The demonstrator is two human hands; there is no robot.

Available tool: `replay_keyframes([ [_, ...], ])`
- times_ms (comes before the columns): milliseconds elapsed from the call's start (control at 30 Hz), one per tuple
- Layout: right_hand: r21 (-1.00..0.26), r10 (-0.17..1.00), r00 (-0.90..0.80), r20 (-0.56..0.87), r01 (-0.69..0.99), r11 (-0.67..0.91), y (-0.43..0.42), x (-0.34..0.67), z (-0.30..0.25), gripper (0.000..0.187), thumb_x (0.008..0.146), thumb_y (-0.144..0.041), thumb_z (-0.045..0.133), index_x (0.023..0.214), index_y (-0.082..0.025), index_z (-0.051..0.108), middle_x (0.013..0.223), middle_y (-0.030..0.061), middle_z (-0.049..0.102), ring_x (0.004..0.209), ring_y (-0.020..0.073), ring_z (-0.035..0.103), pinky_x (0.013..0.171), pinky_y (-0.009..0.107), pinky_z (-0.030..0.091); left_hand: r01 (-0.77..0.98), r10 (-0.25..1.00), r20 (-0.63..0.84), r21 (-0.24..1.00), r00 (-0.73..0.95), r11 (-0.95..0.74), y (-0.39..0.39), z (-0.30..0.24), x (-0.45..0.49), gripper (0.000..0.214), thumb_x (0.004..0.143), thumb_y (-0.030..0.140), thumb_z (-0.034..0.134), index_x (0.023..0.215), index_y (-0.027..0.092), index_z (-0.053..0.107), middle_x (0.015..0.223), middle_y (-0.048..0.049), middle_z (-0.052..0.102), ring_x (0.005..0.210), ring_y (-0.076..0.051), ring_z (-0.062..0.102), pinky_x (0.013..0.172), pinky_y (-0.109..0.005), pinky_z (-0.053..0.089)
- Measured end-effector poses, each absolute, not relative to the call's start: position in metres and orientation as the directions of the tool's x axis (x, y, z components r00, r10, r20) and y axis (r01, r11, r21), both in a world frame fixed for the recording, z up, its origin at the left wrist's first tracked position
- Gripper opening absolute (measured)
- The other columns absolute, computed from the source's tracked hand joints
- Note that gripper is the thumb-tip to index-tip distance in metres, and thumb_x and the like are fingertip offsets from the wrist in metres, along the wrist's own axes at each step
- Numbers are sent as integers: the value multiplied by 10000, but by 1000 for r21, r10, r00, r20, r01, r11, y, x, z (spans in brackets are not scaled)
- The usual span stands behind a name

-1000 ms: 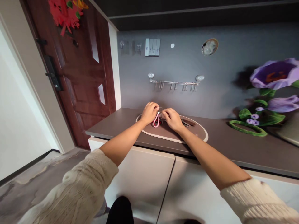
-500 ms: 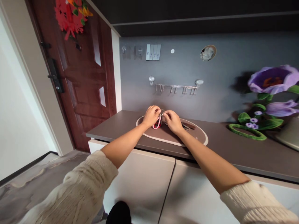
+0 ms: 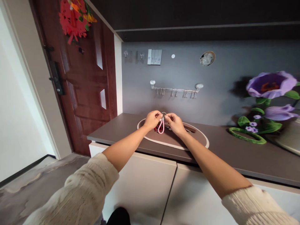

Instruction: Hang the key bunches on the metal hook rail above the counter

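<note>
My left hand [image 3: 152,119] and my right hand [image 3: 174,123] meet over an oval mat [image 3: 168,142], fingers pinched on either side of a metal key ring [image 3: 163,113]. A pink loop strap [image 3: 161,127] hangs down from the ring between the two hands. Behind it on the mat lies something red [image 3: 157,127], partly covered by my left hand. To the right of my right hand a brown strip-like item [image 3: 190,128] rests on the mat, with small dark metal things beside it that I cannot make out.
A clear rail with hooks [image 3: 174,89] is fixed to the grey wall above the dark counter [image 3: 112,126]. Purple artificial flowers [image 3: 272,86] stand at the right. On the left is a dark red door [image 3: 91,84]. A dark shelf [image 3: 199,18] overhangs the top.
The pink strap has swung from beside my left hand to hang straight between both hands. The view has tilted up slightly, so everything sits a little lower.
</note>
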State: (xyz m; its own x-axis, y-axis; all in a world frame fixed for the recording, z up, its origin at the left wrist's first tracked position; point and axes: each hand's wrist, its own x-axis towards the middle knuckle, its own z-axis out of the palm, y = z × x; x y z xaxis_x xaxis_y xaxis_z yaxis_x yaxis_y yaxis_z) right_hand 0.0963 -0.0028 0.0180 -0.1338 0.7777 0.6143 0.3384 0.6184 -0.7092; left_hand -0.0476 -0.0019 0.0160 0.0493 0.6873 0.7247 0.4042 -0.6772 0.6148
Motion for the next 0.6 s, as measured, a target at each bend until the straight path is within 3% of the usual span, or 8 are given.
replay_keyframes([
  [200,-775,807,-138,574,227,590,2,96,18,326,672,-483,555,738,-166,522,629,-7,541,550,103,468,530,238,402,445,674,737,586,55,-677,-2,16,-47,172,782,275,462,709,154,560,666,5,581,615,-93,508,623,-225,414],
  [400,-690,746,-99,658,316,651,1,98,23,288,694,-458,533,711,-171,520,637,-4,532,590,117,465,588,260,401,653,564,823,394,63,-647,-2,19,-54,254,834,345,410,722,178,565,749,-26,598,746,-134,509,725,-267,397],
  [600,-679,728,-35,685,330,655,5,94,39,249,702,-418,510,708,-169,522,702,12,552,666,137,489,684,290,392,777,543,826,440,-153,-450,7,19,-69,337,886,339,272,722,188,525,782,-69,585,796,-182,507,731,-308,367],
])
